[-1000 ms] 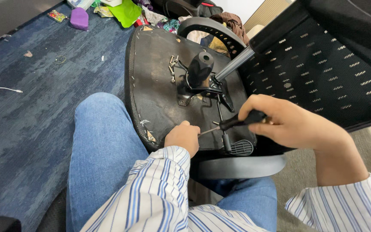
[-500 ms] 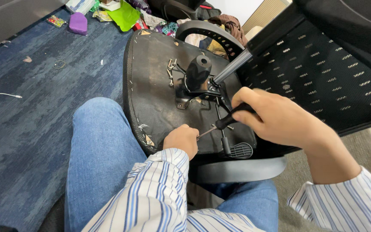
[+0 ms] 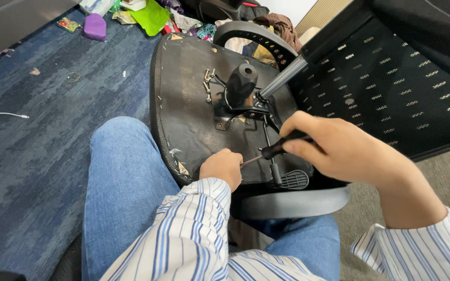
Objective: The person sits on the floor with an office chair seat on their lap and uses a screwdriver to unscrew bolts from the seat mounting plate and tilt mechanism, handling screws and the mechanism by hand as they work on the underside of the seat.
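against the black upturned chair seat underside (image 3: 188,104), the right hand (image 3: 339,151) has its fingers wrapped around a black-handled screwdriver (image 3: 282,147); the left hand (image 3: 224,166) is curled at its tip, contents hidden. the tip could slip and jab those fingers. a purple box (image 3: 95,27) and green packet (image 3: 151,14) lie far off on blue carpet (image 3: 37,135).
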